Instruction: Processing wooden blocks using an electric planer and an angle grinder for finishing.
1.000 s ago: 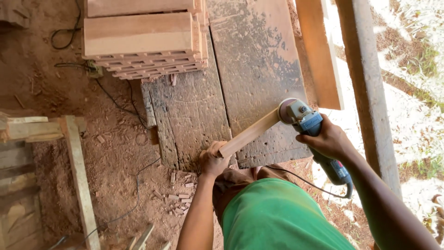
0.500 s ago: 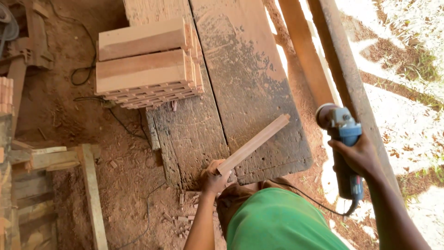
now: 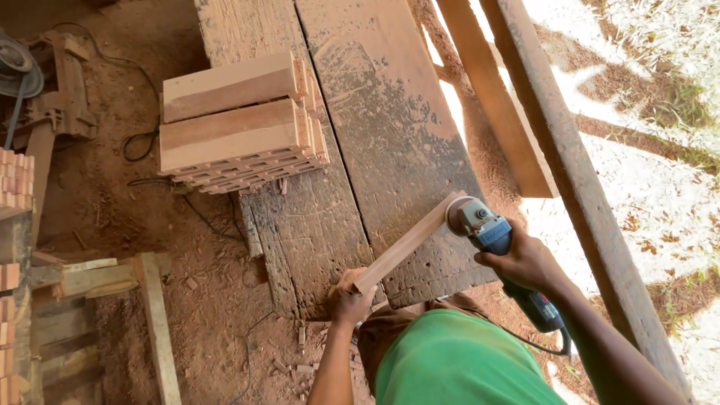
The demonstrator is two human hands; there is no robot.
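head view, nearest the camera: the left hand point(image 3: 346, 294) is wrapped around the near end of a thin wooden strip point(image 3: 405, 245), which rises at an angle away from the body, above the workbench point(image 3: 390, 135). the strip looks light and stiff, a narrow flat length of pale sawn wood; judged from its slenderness, it is likely to flex or chatter at the free end, so a firm hold at the near end, clear of the tool, suits it. the right hand point(image 3: 525, 259) is clenched on the body of a blue angle grinder point(image 3: 491, 232), whose disc head meets the far end of the strip. the grinder appears compact but dense; the grip sits on the barrel behind the head, with its cable point(image 3: 536, 346) trailing back under the arm. farther out, a stack of similar cut wood pieces point(image 3: 232, 124) rests on the left part of the workbench, well apart from both hands. beyond lie slanted timber beams point(image 3: 540, 127) and sunlit ground
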